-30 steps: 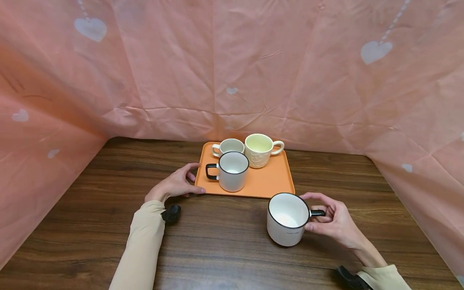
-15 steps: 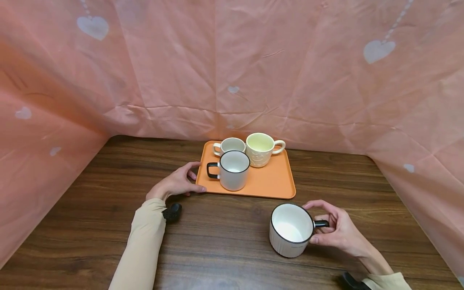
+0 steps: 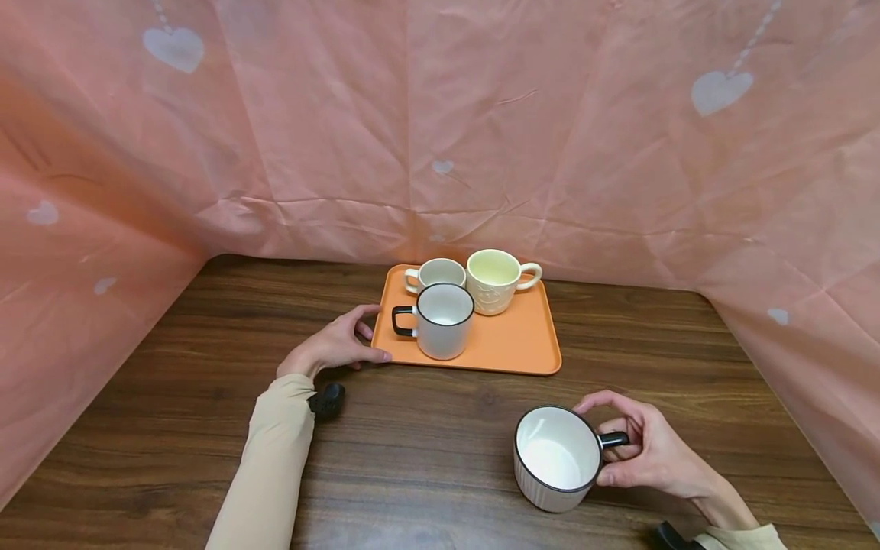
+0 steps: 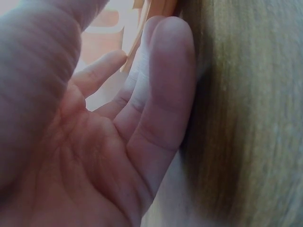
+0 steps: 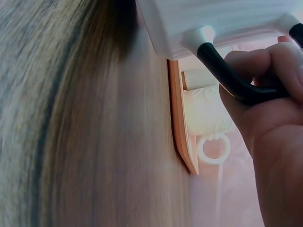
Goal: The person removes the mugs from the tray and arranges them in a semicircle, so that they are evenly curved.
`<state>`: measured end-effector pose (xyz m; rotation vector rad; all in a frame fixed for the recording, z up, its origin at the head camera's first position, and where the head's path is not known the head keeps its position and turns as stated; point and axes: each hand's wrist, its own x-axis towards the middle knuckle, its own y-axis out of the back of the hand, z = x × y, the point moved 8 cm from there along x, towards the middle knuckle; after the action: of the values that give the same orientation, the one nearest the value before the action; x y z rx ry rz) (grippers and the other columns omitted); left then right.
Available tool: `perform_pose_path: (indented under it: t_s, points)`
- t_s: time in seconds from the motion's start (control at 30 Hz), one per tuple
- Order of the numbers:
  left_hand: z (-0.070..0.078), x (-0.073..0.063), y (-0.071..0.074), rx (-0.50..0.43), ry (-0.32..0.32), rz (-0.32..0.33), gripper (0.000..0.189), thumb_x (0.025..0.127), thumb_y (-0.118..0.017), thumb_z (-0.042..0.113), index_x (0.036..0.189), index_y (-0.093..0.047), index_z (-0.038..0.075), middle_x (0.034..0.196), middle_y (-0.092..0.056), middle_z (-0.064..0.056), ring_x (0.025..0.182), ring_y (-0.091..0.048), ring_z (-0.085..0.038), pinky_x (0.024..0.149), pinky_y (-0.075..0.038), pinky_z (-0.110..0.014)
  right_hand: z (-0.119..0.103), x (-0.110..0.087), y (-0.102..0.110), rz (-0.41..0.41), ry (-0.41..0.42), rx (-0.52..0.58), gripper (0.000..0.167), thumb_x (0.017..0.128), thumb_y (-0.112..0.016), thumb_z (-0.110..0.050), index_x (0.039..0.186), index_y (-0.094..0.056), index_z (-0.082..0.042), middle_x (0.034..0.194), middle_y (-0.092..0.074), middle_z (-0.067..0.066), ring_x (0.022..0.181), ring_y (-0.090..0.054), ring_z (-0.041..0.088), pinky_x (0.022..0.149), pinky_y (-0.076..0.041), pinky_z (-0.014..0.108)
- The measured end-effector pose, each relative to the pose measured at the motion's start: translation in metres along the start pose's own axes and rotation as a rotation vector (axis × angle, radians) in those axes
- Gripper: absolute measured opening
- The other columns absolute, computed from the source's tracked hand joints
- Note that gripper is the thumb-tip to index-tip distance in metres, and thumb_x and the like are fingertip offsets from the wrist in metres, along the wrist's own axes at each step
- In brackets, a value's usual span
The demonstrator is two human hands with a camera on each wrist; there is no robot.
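My right hand [image 3: 653, 451] grips the black handle of a white ribbed mug [image 3: 550, 493] with a black rim, to the right in front of the tray. In the right wrist view, fingers curl round that handle [image 5: 227, 78], and the mug hangs close over the table. At the left end of the orange tray [image 3: 512, 344], my left hand [image 3: 337, 340] spans the front corner, thumb at the front edge and index finger at the side. Its palm faces the camera with relaxed fingers [image 4: 170, 85] in the left wrist view.
Three mugs stand on the tray's left and middle: a white mug [image 3: 440, 336] with black rim and handle, a small pale cup [image 3: 443, 269] partly hidden behind it, and a cream mug [image 3: 491, 294]. Pink curtain [image 3: 481, 137] surrounds the dark wooden table [image 3: 412, 458].
My right hand has moved the ribbed mug away from the tray, toward the front edge and slightly right. My left hand stays at the tray's corner.
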<state>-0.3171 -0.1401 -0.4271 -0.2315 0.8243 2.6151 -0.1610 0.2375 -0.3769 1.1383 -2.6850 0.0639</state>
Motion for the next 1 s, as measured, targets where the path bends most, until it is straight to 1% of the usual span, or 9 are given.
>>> perform_pose_path:
  t_s: [0.17,0.33,0.43,0.53,0.67,0.73,0.8,0.87,1.0]
  points:
    - [0.001,0.000,-0.001,-0.006,-0.013,-0.004,0.095,0.082,-0.087,0.025,0.159,-0.032,0.014,0.118,-0.054,-0.016,0.078,-0.059,-0.018,0.066,-0.057,-0.030,-0.002,-0.001,-0.003,-0.026,0.015,-0.015,0.067,0.078,-0.072,0.022,0.136,-0.045,0.001,0.108,-0.078,0.011,0.097,-0.075,0.016,0.075,-0.063,0.034]
    - [0.001,0.000,0.000,-0.015,-0.013,-0.005,0.096,0.082,-0.088,0.024,0.159,-0.032,0.014,0.118,-0.053,-0.017,0.074,-0.058,-0.017,0.066,-0.056,-0.030,-0.003,-0.001,-0.005,-0.061,0.038,-0.024,0.069,0.079,-0.071,0.022,0.138,-0.042,0.001,0.107,-0.078,0.010,0.096,-0.074,0.013,0.074,-0.063,0.033]
    - [0.001,0.000,0.001,-0.016,-0.008,-0.008,0.096,0.082,-0.088,0.024,0.159,-0.031,0.014,0.118,-0.053,-0.017,0.074,-0.058,-0.017,0.067,-0.056,-0.030,-0.002,-0.002,-0.005,-0.088,0.036,-0.026,0.070,0.080,-0.071,0.022,0.139,-0.039,0.001,0.103,-0.078,0.007,0.091,-0.071,0.007,0.069,-0.062,0.029]
    - [0.001,0.000,0.002,-0.013,-0.008,-0.007,0.096,0.082,-0.088,0.025,0.159,-0.031,0.014,0.118,-0.053,-0.017,0.074,-0.058,-0.018,0.067,-0.056,-0.030,-0.001,-0.004,-0.006,-0.099,0.017,-0.047,0.072,0.081,-0.072,0.021,0.141,-0.037,0.002,0.101,-0.078,0.007,0.086,-0.067,0.002,0.060,-0.058,0.026]
    - [0.002,0.000,0.002,-0.007,-0.011,-0.003,0.096,0.082,-0.088,0.026,0.159,-0.032,0.014,0.119,-0.052,-0.017,0.076,-0.058,-0.019,0.067,-0.056,-0.030,-0.001,-0.007,-0.005,-0.101,-0.004,-0.093,0.075,0.080,-0.073,0.020,0.143,-0.035,0.002,0.102,-0.078,0.008,0.084,-0.064,-0.001,0.050,-0.052,0.028]
    - [0.002,0.000,0.002,-0.004,-0.010,-0.002,0.096,0.082,-0.088,0.025,0.159,-0.032,0.014,0.119,-0.052,-0.016,0.076,-0.057,-0.018,0.067,-0.056,-0.030,-0.001,-0.009,-0.004,-0.098,-0.008,-0.123,0.076,0.079,-0.073,0.021,0.143,-0.035,0.002,0.101,-0.078,0.008,0.082,-0.063,-0.003,0.046,-0.049,0.027]
    - [0.002,0.000,0.002,-0.004,-0.006,-0.004,0.096,0.082,-0.088,0.025,0.159,-0.032,0.014,0.119,-0.052,-0.017,0.075,-0.057,-0.018,0.067,-0.056,-0.030,0.000,-0.011,-0.004,-0.099,-0.016,-0.145,0.077,0.079,-0.073,0.021,0.144,-0.035,0.001,0.101,-0.079,0.009,0.083,-0.064,-0.003,0.046,-0.049,0.026]
    - [0.002,-0.001,0.001,-0.005,-0.004,-0.003,0.096,0.082,-0.088,0.025,0.159,-0.032,0.014,0.119,-0.053,-0.016,0.073,-0.057,-0.018,0.066,-0.056,-0.029,0.001,-0.014,-0.004,-0.100,-0.023,-0.169,0.078,0.080,-0.073,0.019,0.145,-0.035,0.001,0.101,-0.079,0.010,0.085,-0.067,-0.001,0.049,-0.052,0.027]
    - [0.001,-0.001,0.000,-0.013,-0.005,-0.003,0.096,0.082,-0.088,0.025,0.159,-0.031,0.014,0.119,-0.053,-0.016,0.073,-0.057,-0.018,0.067,-0.056,-0.029,0.003,-0.018,-0.005,-0.115,-0.042,-0.166,0.078,0.082,-0.073,0.017,0.147,-0.033,-0.001,0.103,-0.079,0.011,0.091,-0.070,0.003,0.053,-0.055,0.029]
